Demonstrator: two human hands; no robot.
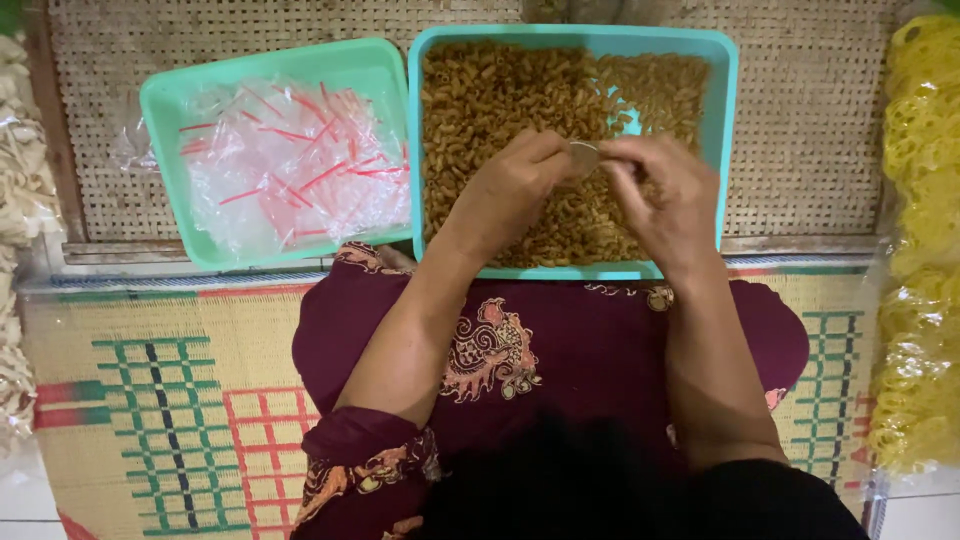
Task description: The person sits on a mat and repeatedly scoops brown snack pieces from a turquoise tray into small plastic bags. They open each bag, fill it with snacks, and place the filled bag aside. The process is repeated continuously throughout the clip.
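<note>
The large teal tray (pixel 722 90) sits nearly full of brown macaroni snacks (pixel 500 100); the smaller green tray (pixel 160 110) holds many unfilled bags (pixel 290 160). Over the snacks, left hand (pixel 515 190) and right hand (pixel 665 195) pinch one small clear bag (pixel 585 155).

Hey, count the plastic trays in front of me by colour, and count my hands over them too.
Light green plastic tray of clear bags: 1
Teal plastic tray of brown macaroni snacks: 1
Hands, left hand and right hand: 2
Total: 4
</note>
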